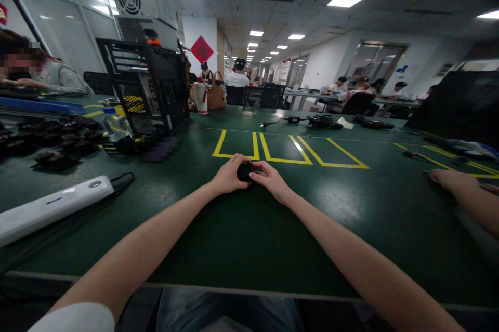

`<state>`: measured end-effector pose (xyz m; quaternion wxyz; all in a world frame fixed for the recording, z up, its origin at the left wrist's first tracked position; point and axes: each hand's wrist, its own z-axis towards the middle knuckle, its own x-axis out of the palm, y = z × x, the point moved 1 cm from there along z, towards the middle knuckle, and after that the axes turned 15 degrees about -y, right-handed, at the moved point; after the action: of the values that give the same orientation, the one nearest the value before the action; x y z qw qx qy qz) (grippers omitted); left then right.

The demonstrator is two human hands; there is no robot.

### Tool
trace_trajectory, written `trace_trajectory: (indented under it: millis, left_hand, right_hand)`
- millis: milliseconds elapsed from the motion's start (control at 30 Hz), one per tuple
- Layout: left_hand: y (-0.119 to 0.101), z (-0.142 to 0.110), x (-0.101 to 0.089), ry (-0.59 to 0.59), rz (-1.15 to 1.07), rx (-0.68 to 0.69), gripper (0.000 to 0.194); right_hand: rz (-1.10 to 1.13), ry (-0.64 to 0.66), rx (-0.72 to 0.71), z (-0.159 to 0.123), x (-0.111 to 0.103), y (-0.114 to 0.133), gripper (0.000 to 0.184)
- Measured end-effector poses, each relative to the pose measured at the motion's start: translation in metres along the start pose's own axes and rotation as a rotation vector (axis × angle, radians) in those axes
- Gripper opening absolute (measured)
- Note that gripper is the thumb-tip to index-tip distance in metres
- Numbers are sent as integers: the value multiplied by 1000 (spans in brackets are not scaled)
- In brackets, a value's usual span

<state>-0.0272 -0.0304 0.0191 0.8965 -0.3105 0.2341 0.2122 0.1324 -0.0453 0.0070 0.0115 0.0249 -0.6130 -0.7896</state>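
A small round black part point(244, 171) is held between my two hands, low over the green tabletop point(241, 238); its exact kind is too small to make out. My left hand point(229, 175) curls around its left side, thumb below and fingers above. From the right, the fingertips of my right hand point(271, 180) pinch its edge. Just beyond my hands, yellow tape outlines point(288, 160) mark the table.
An open black computer case point(154, 88) carries a grey metal unit point(142, 7) at left. Nearby are a white power strip point(58, 202), a clear bottle point(116, 124) and dark parts point(54, 159). Coiled black cables point(323, 121) lie farther back. Another person's hand point(448, 178) rests at right.
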Motion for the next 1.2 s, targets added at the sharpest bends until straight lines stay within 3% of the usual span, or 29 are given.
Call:
trace_trajectory:
  millis: [700,1000,1200]
  left_hand:
    - [-3,0,-3,13,-15,-30,55]
    - [-3,1,-2,-2,-2,-10,54]
    - [-1,0,-1,3,-7,-12,56]
  right_hand:
    - [21,-27,-30,-1,0,2,22]
    - [38,18,-11,2,-2,0,31]
    - [48,-17,-45,1,0,-3,23]
